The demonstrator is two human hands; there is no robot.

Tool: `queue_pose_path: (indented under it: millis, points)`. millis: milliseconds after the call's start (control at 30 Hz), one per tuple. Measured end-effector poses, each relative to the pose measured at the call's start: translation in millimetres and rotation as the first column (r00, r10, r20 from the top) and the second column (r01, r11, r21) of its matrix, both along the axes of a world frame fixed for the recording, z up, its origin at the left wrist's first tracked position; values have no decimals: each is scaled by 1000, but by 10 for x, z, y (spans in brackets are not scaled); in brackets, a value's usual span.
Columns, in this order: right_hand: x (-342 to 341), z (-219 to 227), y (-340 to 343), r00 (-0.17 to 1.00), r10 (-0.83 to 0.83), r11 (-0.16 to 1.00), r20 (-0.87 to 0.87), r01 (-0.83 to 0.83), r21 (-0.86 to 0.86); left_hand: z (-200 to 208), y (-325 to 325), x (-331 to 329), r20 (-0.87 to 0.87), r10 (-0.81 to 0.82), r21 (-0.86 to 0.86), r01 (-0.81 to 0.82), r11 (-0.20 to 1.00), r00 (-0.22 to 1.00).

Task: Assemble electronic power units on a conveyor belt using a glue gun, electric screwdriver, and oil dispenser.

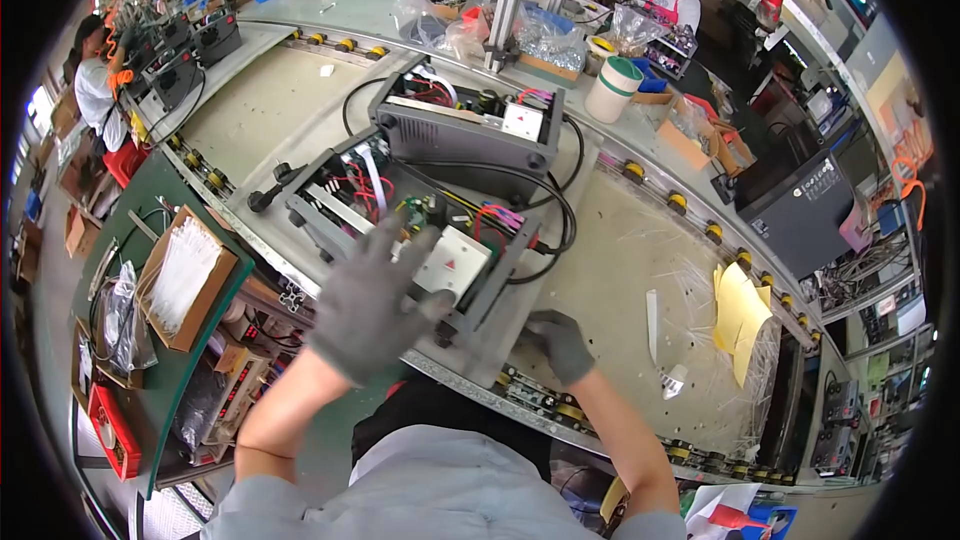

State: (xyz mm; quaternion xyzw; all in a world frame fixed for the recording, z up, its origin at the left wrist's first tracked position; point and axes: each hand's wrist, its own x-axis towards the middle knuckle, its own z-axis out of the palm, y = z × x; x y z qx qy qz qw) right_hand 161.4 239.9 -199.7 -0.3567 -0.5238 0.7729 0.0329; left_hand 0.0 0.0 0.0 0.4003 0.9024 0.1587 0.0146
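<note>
My left hand [375, 305], in a grey glove, is spread open over the front corner of an open dark-grey electrical unit [410, 208]. Inside the unit are a circuit board, red wires, a white cable and a white plate [455, 265] with a red triangle mark. Whether my fingertips touch it cannot be made out. My right hand [563, 345], also gloved, is curled at the right edge of the grey carrier board [500, 335]; what its fingers hold, if anything, is hidden. A second open unit [470, 125] stands just behind, with black cables looping at the right.
Rollers [715, 232] line the conveyor on both sides. Yellow paper [738, 325] and clear strips lie on its right part. A carton of white sticks [182, 275] sits on the green side table. Beyond the line are a white bucket [612, 90], parts boxes and co-workers.
</note>
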Motion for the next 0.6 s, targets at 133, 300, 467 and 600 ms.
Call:
queue_pose_path:
  millis: [133, 300, 467, 600]
  points:
    - [680, 173, 85, 988, -150, 975, 39, 141, 171, 27, -348, -724, -462, -175, 5, 200, 980, 869]
    - [427, 327, -26, 984, -178, 982, -30, 180, 58, -227, -184, -1399, 94, -276, 193, 254, 948, 957]
    - [-83, 174, -345, 987, -111, 977, -115, 87, -197, -441, -134, -1487, 228, -167, 275, 102, 956, 959]
    - [216, -405, -14, 956, 229, 831, -181, -96, 548, -446, -284, -1103, -93, -124, 218, 142, 965, 988]
